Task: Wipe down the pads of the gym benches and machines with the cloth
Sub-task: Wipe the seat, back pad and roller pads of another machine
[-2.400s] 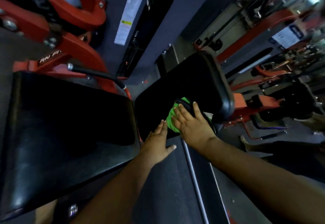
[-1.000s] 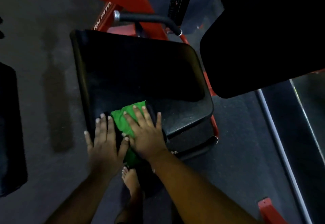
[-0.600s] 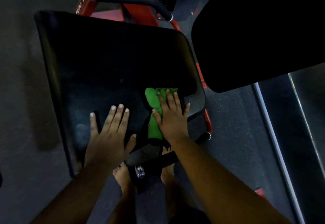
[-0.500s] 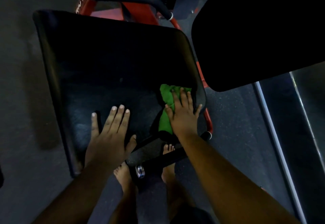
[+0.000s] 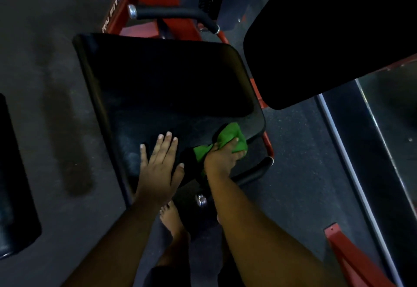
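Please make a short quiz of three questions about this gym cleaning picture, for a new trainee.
1. True or false: the left hand lies flat with straight fingers on the seat pad.
2. Which hand grips the green cloth? A) left B) right C) both
3. Fill in: the cloth is at the pad's near ____ corner, as the person sees it.

Key: 1 true. 2 B, the right hand. 3 right.
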Tool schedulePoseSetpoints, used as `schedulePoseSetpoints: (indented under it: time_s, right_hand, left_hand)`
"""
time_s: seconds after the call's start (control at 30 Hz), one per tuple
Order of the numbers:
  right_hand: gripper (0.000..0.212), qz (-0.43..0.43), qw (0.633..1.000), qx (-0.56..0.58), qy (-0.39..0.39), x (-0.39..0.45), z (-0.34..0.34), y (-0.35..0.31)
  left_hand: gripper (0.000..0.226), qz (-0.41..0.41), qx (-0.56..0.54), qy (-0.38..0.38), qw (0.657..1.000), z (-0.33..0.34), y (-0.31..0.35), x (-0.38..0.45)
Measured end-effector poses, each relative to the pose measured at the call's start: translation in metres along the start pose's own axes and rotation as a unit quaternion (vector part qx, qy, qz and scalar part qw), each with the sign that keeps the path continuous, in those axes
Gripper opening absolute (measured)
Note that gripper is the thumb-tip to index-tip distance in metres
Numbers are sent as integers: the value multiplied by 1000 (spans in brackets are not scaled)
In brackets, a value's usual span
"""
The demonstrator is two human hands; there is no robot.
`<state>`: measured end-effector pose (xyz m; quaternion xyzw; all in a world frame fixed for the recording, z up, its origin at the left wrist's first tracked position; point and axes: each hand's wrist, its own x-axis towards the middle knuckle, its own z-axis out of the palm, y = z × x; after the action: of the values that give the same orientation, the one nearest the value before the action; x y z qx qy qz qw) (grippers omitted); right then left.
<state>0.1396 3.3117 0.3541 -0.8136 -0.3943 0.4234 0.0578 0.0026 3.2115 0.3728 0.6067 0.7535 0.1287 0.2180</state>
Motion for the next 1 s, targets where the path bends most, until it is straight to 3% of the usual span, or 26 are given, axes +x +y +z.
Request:
schedulePoseSetpoints:
  time_s: [0.13, 0.23, 0.33, 0.4, 0.5, 0.57, 0.8, 0.9, 0.93, 1.0]
  right_hand:
    - [76, -26, 994, -65, -85, -73, 15, 4]
    - [77, -8, 975, -148, -164, -107, 18, -5]
    - [61, -115, 945, -156, -264, -148, 11, -10]
    - [60, -180, 923, -132, -313, -182, -2, -10]
    - [65, -268, 909, -77, -310, -218, -27, -12]
    - [66, -311, 903, -40, -294, -232, -44, -15]
    - [79, -429, 832, 61, -346, -274, -105, -26]
    - [90, -362, 848, 125, -366, -291, -115, -30]
    - [86, -326, 847, 147, -393, -298, -116, -30]
    - [69, -324, 833, 157, -419, -315, -117, -32]
  left_hand:
    - [71, -91, -105, 29, 990, -33, -15, -35]
    - [74, -207, -169, -2, 964, -57, -26, -66]
    - [56, -311, -281, -54, 906, -84, -18, -91]
    - [46, -330, -399, -60, 854, -111, 3, -104]
    - [23, -339, -507, -38, 792, -155, 39, -120]
    - [21, -341, -553, -11, 760, -176, 56, -133]
    - [27, -320, -550, 153, 756, -240, 98, -175]
    - [27, -311, -568, 187, 739, -266, 111, -200]
    - [24, -306, -562, 188, 745, -271, 112, -209]
    - [18, -286, -500, 205, 791, -280, 112, -228]
